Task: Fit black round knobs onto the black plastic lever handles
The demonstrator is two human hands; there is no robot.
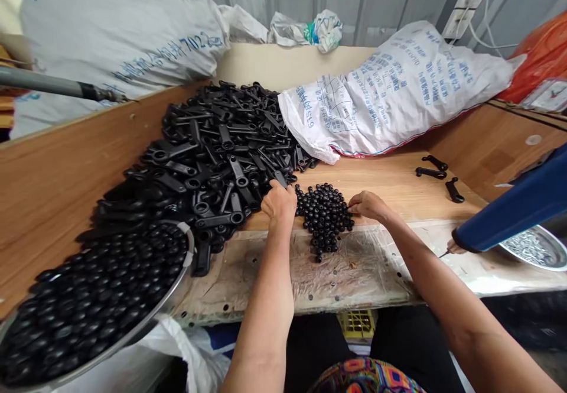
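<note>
- Lying apart, beyond and right of the right hand (367,205), three black levers (430,173) are perhaps representing finished work; a far larger lever heap (221,145), beyond and left of the left hand (279,201), is apparently awaiting handling;
- small black beads (325,213) are clustering between the hands, looking round and glossy, some showing holes;
- left fingers are curling beside a lever, right fingertips are meeting the beads' edge; whether either is pinching anything, I cannot tell.
</note>
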